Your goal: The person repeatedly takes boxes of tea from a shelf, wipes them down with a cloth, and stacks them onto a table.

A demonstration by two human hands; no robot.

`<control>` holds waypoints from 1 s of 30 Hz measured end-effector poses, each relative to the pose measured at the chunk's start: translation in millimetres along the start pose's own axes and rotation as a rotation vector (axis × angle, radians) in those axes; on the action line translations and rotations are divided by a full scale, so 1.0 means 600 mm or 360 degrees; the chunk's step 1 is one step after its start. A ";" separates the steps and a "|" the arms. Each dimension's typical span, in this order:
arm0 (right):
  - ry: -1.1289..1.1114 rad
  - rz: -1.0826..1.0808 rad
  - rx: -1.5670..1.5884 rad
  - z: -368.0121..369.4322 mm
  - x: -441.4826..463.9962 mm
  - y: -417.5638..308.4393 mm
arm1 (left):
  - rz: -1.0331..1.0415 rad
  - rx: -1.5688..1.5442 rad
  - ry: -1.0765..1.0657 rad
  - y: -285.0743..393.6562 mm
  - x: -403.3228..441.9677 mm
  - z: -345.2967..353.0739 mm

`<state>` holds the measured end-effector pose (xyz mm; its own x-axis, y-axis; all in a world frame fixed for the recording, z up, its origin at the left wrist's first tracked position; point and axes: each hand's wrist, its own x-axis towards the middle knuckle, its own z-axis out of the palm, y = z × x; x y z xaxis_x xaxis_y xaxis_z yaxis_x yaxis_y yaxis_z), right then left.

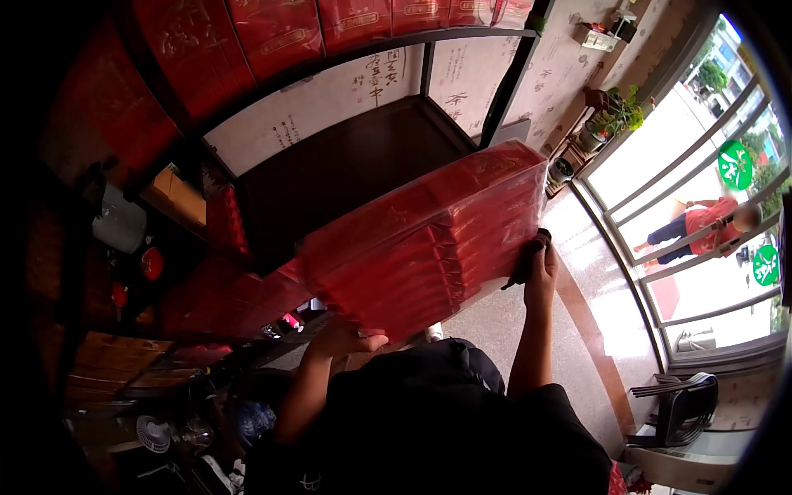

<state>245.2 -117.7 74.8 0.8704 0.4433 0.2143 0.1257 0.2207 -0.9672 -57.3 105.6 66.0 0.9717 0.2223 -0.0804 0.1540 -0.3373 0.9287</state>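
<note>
across the middle of the frame, a big red rectangular pack in clear shiny plastic (pixel 421 239) is held tilted in front of the body of the person, who wears black clothes (pixel 437 421). the left hand (pixel 351 340) is at the lower left edge of the pack, with the thumb lying along this edge; its other fingers are hidden, so i cannot tell how they are placed, but the hand is holding the pack. the right hand (pixel 544 264) is at the right end of the pack, with the fingers bent narrow around a small dark soft-looking piece (pixel 524 262), and it touches the pack there. what this dark piece is, i cannot tell.

just behind the pack, in the upper middle of the frame, is a dark brown flat shelf surface (pixel 355 165), and behind it a pale wall panel with black written characters (pixel 330 103). along the top of the frame, red boxes with gold marks (pixel 272 33) stand side by side on a black shelf frame (pixel 330 62).

at the upper right, a green leafy plant (pixel 619 115) is near the window with metal bars (pixel 693 190). behind the window, at the right of the frame, is another person in a red top (pixel 709 227), well apart from the two hands. at the lower right are black stacked chairs (pixel 685 408), and at the lower left a small white fan (pixel 154 433).
</note>
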 end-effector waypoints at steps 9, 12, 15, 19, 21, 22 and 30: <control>-0.0468 0.0346 0.0109 0.000 0.053 0.002 | -0.0127 -0.0336 0.0089 0.039 -0.024 -0.026; -0.0362 -0.0163 0.0210 0.067 0.066 -0.026 | -0.0172 -0.0717 0.0115 0.072 -0.031 -0.028; -0.0184 0.0048 0.0323 0.059 0.081 0.056 | 0.0218 -0.1117 0.0083 -0.037 -0.023 -0.026; 0.0132 0.0312 0.0928 0.114 0.036 0.057 | 0.0781 -0.1400 0.0303 -0.057 -0.005 0.028; 0.0434 0.0459 0.0956 0.157 0.006 0.050 | 0.0832 -0.1425 0.0700 -0.018 0.019 0.093; 0.0185 0.0496 0.1195 0.155 -0.007 0.075 | 0.0552 -0.1291 0.1074 -0.042 0.033 0.128; 0.0001 0.0774 0.0794 0.226 -0.161 0.084 | 0.0500 -0.1353 0.1686 -0.026 0.095 0.115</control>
<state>103.0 -31.3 23.6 0.7727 0.5926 -0.2274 -0.5121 0.3703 -0.7750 8.2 60.6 21.7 0.2897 0.9490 0.1242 -0.5687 0.0663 0.8199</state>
